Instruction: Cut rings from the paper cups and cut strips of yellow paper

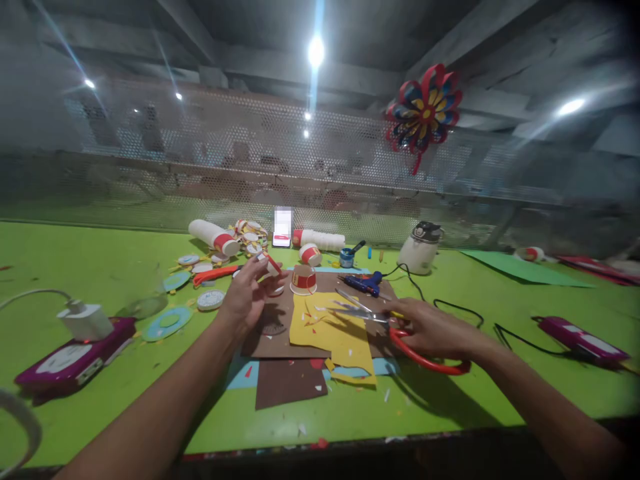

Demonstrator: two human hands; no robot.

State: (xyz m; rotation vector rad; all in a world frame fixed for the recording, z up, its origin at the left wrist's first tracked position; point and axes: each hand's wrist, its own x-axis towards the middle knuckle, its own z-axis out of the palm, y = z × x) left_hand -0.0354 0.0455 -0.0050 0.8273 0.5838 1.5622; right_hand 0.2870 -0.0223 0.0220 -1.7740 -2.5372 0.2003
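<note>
Your right hand (425,327) grasped the red-handled scissors (410,350), blades parted above the scrap-strewn yellow paper (310,327). Your left hand (245,297) pinched a red-and-white paper piece (271,264) at its fingertips, raised and apart from the blades. The yellow paper lay on a brown sheet (260,348) on the green table (200,427). Near your left fingers, a paper cup (303,283) stood at the far side of the yellow paper, and a red-orange tool (215,274) lay just beside your hand. Beyond the blades, a blue glue gun (367,285) occupied the brown sheet; its black cord ran off behind your right hand. Farther back stood a small jar (346,258) and a white container (416,253) with a black lid. Cup stacks lay toward the perforated screen (230,160). Purple power strips flanked your forearms, well apart from the sheets.
</note>
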